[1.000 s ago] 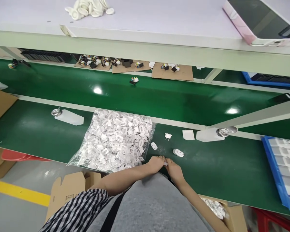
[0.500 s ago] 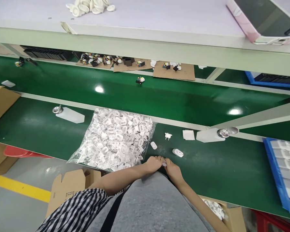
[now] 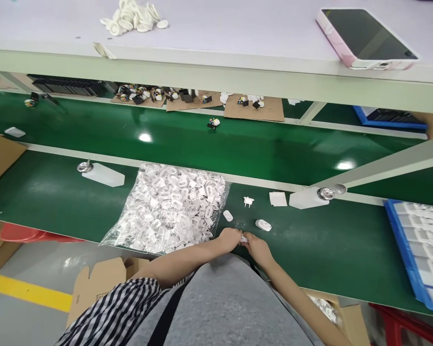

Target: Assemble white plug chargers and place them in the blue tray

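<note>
- Closest to the camera: a person's left hand (image 3: 231, 239) and right hand (image 3: 259, 250) meet at the near edge of a green worktop (image 3: 321, 259), the left arm reaching out of a checked sleeve (image 3: 119, 307).
- Both grips are closed, fingertips pinched on a small white plastic part (image 3: 244, 239), mostly hidden by the fingers and held between the hands, just in from the edge.
- Below that edge, a cardboard box (image 3: 97, 288) stands on the floor at left, and a second box (image 3: 350, 319) at right holds white pieces.
- Just left of the hands, a clear plastic bag (image 3: 169, 206) packed with white plastic parts lies on the worktop, its corner near the left hand.
- Just ahead of the hands sit a white oval piece (image 3: 228, 216), a white round-ended shell (image 3: 263, 225) and a two-pronged plug insert (image 3: 248, 202).
- A stretch of green separates them from a blue compartment tray (image 3: 400, 254) at the right end.
- Two white dispenser bottles (image 3: 103, 175) (image 3: 308, 198) lie along the pale rail (image 3: 216, 174) at the far edge.
- Beyond, on a second green belt (image 3: 274, 144), assembled parts sit on cardboard sheets (image 3: 254, 109).
- Farthest, on a pale upper shelf (image 3: 216, 41), lie white finger cots (image 3: 133, 20) and a phone in a pink case (image 3: 368, 38).
</note>
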### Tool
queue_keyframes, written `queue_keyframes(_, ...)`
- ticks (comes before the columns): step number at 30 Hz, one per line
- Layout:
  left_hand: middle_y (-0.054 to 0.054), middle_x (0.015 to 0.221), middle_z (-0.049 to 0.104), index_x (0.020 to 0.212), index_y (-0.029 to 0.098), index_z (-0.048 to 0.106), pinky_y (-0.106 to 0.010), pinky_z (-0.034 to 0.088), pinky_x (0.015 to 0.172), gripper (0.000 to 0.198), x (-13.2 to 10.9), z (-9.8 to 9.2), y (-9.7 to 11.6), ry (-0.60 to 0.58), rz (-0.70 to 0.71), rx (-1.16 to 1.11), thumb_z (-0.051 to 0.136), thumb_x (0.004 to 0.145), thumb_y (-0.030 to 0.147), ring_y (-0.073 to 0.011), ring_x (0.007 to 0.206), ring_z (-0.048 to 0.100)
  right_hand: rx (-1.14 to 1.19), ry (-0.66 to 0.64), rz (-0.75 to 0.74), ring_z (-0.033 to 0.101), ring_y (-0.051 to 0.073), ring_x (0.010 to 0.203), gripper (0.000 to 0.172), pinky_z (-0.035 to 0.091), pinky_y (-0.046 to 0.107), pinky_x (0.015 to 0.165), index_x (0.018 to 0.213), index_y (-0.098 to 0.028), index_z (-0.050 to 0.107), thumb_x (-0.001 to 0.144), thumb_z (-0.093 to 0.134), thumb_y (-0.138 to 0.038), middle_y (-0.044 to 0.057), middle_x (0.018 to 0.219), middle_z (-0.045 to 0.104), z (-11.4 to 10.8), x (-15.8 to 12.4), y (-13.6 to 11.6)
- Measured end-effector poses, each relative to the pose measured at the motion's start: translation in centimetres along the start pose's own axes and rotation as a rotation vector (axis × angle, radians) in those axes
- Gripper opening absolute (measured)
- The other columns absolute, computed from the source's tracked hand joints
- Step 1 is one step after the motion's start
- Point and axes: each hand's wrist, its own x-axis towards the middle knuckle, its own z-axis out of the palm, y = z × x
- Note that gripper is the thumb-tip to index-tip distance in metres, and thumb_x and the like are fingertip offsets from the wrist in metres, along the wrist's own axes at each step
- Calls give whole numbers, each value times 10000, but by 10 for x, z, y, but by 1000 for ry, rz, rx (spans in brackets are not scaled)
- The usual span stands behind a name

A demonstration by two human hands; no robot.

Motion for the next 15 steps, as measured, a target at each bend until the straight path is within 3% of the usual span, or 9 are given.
queue_keyframes(9,-112,802,579,764,85,555,-292,436,613,150,9,1,7,-20,5,13,416,708,78,-205,753,547,-22,-3,-3,542,209,802,227,429,272,620,972,-126,459,750,422,-155,106,981,536,5,2,0)
queue_keyframes(15,-117,856,568,855,87,542,-283,431,650,190,9,2,3,-6,-39,-18,406,723,89,-194,785,539,-21,-2,-32,530,189,817,209,419,256,647,955,-125,465,751,424,-153,94,945,542,2,7,1)
